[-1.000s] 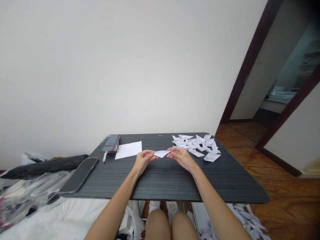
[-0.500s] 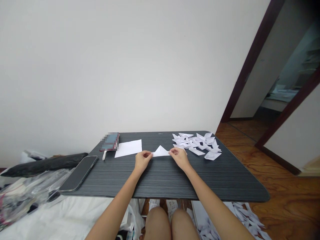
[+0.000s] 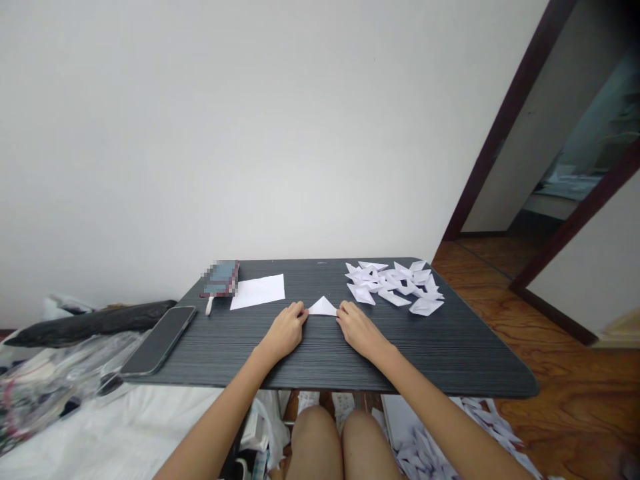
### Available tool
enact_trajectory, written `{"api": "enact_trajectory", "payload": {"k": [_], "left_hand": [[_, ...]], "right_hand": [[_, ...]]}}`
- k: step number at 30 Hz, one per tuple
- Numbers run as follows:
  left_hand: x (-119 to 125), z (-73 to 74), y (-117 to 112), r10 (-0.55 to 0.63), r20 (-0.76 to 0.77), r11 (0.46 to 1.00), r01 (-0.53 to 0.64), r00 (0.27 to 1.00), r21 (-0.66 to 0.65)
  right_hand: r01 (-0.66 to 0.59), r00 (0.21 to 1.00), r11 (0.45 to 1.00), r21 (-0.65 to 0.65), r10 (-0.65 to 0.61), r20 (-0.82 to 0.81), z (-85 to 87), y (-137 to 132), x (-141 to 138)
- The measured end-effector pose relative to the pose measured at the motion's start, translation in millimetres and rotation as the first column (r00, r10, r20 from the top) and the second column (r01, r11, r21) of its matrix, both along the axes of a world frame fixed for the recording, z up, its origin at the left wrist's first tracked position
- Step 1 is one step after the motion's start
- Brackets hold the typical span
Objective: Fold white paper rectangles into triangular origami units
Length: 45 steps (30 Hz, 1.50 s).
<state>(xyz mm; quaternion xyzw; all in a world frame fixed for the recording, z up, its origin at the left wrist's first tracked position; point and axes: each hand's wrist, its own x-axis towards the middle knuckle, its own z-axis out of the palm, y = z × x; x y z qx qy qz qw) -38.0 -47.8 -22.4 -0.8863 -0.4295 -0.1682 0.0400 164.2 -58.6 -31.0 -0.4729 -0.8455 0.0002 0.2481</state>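
Observation:
A small folded white paper (image 3: 323, 307) with a pointed top lies on the dark table in front of me. My left hand (image 3: 287, 327) grips its left end, fingers curled and thumb pressed on it. At the opposite end my right hand (image 3: 361, 329) pinches the paper in the same way. Behind my right hand is a pile of folded paper boats (image 3: 395, 283). Flat sheets of white paper (image 3: 258, 292) lie beyond my left hand.
A book-like object, blurred out (image 3: 220, 279), sits at the table's back left above a white pen-like stick (image 3: 209, 306). A phone (image 3: 159, 341) lies at the left edge of the table (image 3: 320, 367). More folded papers (image 3: 425, 457) are on the floor below.
Both hands have turned downward and pressed onto the paper's ends. The paper now looks lower and flatter, its lower edge folded up. The view has shifted slightly.

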Motion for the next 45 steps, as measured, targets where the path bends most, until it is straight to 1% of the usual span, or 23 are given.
{"api": "enact_trajectory", "payload": {"k": [2,5,6,8,10,12,13,15,17,19,21,23,27,28,29,30,32,34,35,37,40,45], "left_hand": [[2.5,5.2,-1.6,-0.024,-0.075,1.0,0.025,0.997,0.013],[13.9,13.9,2.8,-0.079,-0.168,0.997,0.079,0.983,-0.003],[18.6,15.9,5.7,-0.093,-0.185,0.996,0.093,0.978,-0.007],[27.2,17.3,12.2,-0.064,-0.168,0.998,0.063,0.984,-0.011],[32.8,15.6,18.5,-0.027,-0.166,0.999,0.021,0.986,-0.04],[35.2,12.6,23.8,-0.006,-0.154,0.999,-0.002,0.988,-0.05],[35.5,11.3,25.9,0.0,-0.147,0.999,-0.008,0.989,-0.047],[35.7,10.0,29.5,-0.004,-0.142,0.999,-0.001,0.99,-0.04],[35.9,10.3,32.6,-0.042,-0.15,0.999,0.037,0.988,-0.04],[36.2,11.5,36.1,-0.083,-0.158,0.996,0.078,0.984,-0.036],[36.2,12.6,40.5,-0.09,-0.155,0.996,0.087,0.984,-0.025],[35.5,13.0,45.6,-0.075,-0.145,0.997,0.072,0.987,-0.024],[34.2,10.7,54.3,-0.05,-0.134,0.999,0.049,0.99,-0.009],[34.7,9.5,55.6,-0.039,-0.128,0.999,0.04,0.991,0.007],[35.6,8.1,56.4,-0.025,-0.119,0.999,0.028,0.993,0.025],[37.0,6.8,56.9,-0.009,-0.105,0.999,0.014,0.994,0.043],[41.0,4.4,57.1,0.015,-0.068,0.997,-0.01,0.998,0.072],[45.9,3.0,56.8,0.026,-0.019,0.996,-0.024,1.0,0.09],[48.2,2.6,56.7,0.031,0.016,0.995,-0.032,0.999,0.093],[51.8,2.0,56.7,0.048,0.102,0.995,-0.057,0.994,0.083],[54.3,0.9,56.6,0.077,0.236,0.994,-0.092,0.969,0.053],[52.9,-2.1,56.8,0.112,0.426,0.994,-0.109,0.898,-0.032]], "right_hand": [[0.003,0.997,0.999,0.035,-0.006,0.074,1.1,-4.7,-1.0],[-0.028,0.984,0.998,0.05,0.019,0.179,3.1,-4.1,-6.2],[-0.044,0.979,0.998,0.044,0.035,0.199,3.9,-2.5,-8.4],[-0.046,0.979,0.999,0.029,0.04,0.2,5.4,1.0,-11.9],[-0.019,0.986,1.0,0.021,0.016,0.166,5.9,3.8,-12.1],[0.01,0.996,1.0,0.02,-0.012,0.088,4.4,6.4,-8.4],[0.019,0.999,1.0,0.015,-0.019,0.028,2.7,8.5,-5.8],[0.029,0.989,0.999,-0.014,-0.031,-0.143,-2.4,15.1,-0.6],[0.046,0.947,0.996,-0.073,-0.067,-0.314,-8.6,25.3,1.9],[0.117,0.877,0.983,-0.143,-0.17,-0.449,-14.0,36.7,0.5],[0.165,0.794,0.96,-0.226,-0.265,-0.548,-17.8,46.5,-3.7],[0.186,0.724,0.941,-0.282,-0.325,-0.609,-20.2,53.3,-8.9],[0.322,0.624,0.912,-0.256,-0.407,-0.667,-21.4,60.7,-16.4],[0.339,0.605,0.904,-0.262,-0.422,-0.675,-20.8,62.1,-17.9],[0.329,0.591,0.9,-0.287,-0.433,-0.681,-19.7,63.4,-19.5],[0.292,0.586,0.9,-0.323,-0.435,-0.683,-18.0,64.4,-21.4],[0.164,0.596,0.904,-0.396,-0.411,-0.69,-13.5,65.5,-25.5],[0.055,0.605,0.906,-0.42,-0.365,-0.708,-8.4,64.9,-29.3],[0.033,0.604,0.909,-0.415,-0.349,-0.716,-6.2,64.1,-30.5],[0.029,0.606,0.919,-0.392,-0.329,-0.725,-3.2,62.0,-31.3],[0.053,0.634,0.93,-0.363,-0.312,-0.708,-2.3,58.8,-28.8],[0.119,0.694,0.951,-0.286,-0.286,-0.66,-3.2,54.5,-23.5]]}}
